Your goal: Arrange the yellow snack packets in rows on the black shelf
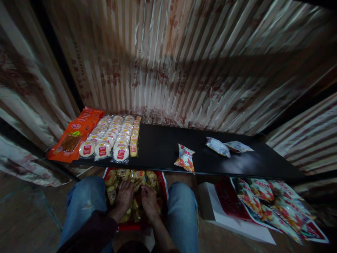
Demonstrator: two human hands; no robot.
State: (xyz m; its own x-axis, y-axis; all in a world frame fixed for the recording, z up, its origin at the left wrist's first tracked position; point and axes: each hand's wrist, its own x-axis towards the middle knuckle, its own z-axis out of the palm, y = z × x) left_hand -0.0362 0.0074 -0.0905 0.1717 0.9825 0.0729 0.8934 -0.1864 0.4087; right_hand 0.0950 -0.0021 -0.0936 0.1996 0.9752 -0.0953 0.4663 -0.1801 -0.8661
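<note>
Both my hands reach down into a red box (163, 182) on the floor between my knees. The box holds several small yellow snack packets (137, 174). My left hand (123, 197) lies on the packets with its fingers curled into them. My right hand (149, 200) sits beside it, fingers bent down among the packets. What each hand grips is hidden in the dim pile.
A black shelf (163, 149) runs in front of me. At its left lie orange packs (75, 135) and rows of round cracker packs (113, 137). Three loose snack bags (185, 158) lie at the middle and right. A white box (210, 207) with red bags (273, 205) stands at my right.
</note>
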